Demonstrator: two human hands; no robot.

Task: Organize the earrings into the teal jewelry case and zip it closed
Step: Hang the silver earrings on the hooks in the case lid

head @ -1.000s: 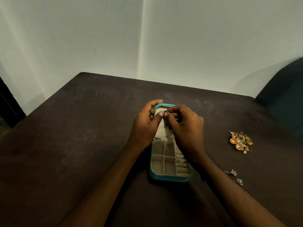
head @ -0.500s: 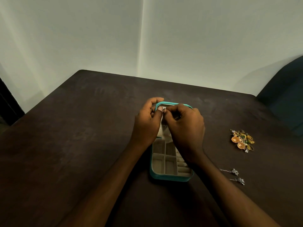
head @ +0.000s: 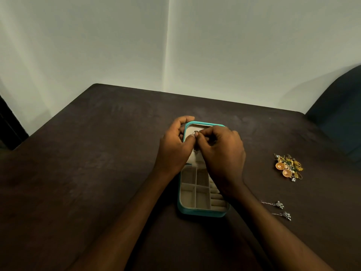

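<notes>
I sit in what looks like a plain room at home: a dark table (head: 97, 173) pushed against bare white walls (head: 254, 45), a dark upholstered chair (head: 340, 114) beside it.

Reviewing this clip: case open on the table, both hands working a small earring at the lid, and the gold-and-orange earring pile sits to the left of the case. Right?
Not quite. The head view shows the gold-and-orange earring pile to the right of the teal case, not the left. The rest holds: the case lies open, and the left hand and right hand pinch a small earring at the lid.
</notes>
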